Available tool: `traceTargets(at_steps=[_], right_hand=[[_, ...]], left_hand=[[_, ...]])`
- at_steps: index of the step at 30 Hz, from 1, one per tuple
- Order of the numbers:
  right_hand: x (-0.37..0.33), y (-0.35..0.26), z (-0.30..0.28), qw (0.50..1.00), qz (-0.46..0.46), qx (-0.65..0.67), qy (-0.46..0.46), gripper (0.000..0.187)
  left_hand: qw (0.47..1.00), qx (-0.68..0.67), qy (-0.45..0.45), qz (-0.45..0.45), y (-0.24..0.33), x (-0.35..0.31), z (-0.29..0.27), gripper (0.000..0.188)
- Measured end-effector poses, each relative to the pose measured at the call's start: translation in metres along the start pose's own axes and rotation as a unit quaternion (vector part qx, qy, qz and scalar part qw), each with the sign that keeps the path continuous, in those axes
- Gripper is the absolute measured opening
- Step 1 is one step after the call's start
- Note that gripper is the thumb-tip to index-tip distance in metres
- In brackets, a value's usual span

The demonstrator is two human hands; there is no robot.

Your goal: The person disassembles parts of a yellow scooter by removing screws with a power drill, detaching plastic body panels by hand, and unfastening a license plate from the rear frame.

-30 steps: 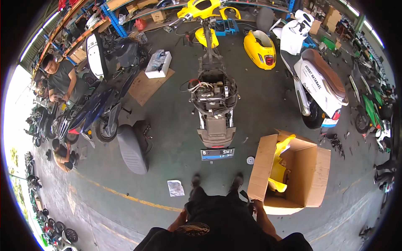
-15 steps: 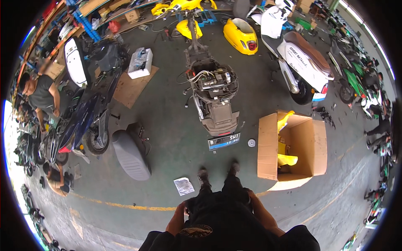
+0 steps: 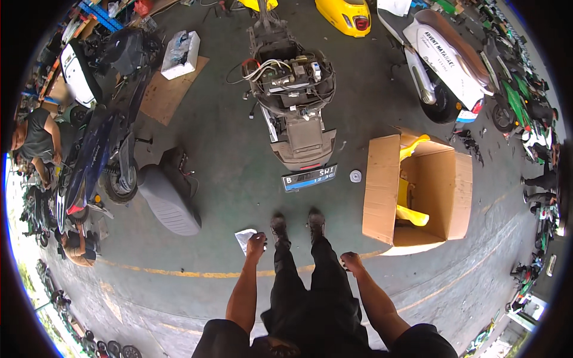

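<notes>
My left hand (image 3: 256, 245) is out in front of me with the fingers curled. It overlaps the edge of a crumpled white sheet (image 3: 243, 237) on the floor; whether they touch I cannot tell. Lower and to the right, my right hand (image 3: 351, 262) is also curled beside my leg, and what its fingers hold, if anything, does not show. Ahead of my shoes stands a partly stripped scooter (image 3: 301, 128), its wiring bare and a licence plate (image 3: 310, 178) at its rear end. An open cardboard box (image 3: 382, 191) with yellow body panels (image 3: 412, 216) inside stands right of it.
A grey scooter seat (image 3: 167, 200) lies to the left, near a dark blue motorbike (image 3: 98, 161). A white foam box (image 3: 181, 55) rests on flattened cardboard (image 3: 173, 89). A white scooter (image 3: 444, 62) stands far right. Two people are at the left, one crouching (image 3: 77, 246).
Both my hands have moved forward from beside my hips, the left one to beside the white sheet. My view has shifted, so the scooter and yellow panels sit higher in it.
</notes>
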State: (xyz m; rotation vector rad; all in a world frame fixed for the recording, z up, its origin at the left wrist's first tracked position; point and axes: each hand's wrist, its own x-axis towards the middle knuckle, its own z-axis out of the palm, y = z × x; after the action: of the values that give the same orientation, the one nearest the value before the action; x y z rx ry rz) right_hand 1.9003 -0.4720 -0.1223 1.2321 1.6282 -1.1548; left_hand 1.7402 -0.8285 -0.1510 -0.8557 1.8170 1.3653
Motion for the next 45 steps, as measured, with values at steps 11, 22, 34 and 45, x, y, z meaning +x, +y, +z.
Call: traceTargets(at_steps=[11,22,34,45], right_hand=[[0.276,-0.166,-0.002,0.934,-0.206,0.29,0.016,0.055],[0.367,-0.203,0.034,0.731,-0.455,0.497,-0.102,0.037],[0.383,-0.202,0.045,0.646,-0.576,0.496,-0.066,0.03],[0.368,-0.194,0.033,0.705,-0.523,0.477,-0.039,0.025]], left_hand=[[0.981,-0.173,0.014,0.087,-0.014,0.174,0.154,0.049],[0.766,-0.486,0.13,0.4,-0.005,0.272,0.251,0.038],[0.731,-0.405,0.168,0.522,-0.019,0.305,0.254,0.042],[0.73,-0.424,0.136,0.518,-0.021,0.307,0.258,0.031]])
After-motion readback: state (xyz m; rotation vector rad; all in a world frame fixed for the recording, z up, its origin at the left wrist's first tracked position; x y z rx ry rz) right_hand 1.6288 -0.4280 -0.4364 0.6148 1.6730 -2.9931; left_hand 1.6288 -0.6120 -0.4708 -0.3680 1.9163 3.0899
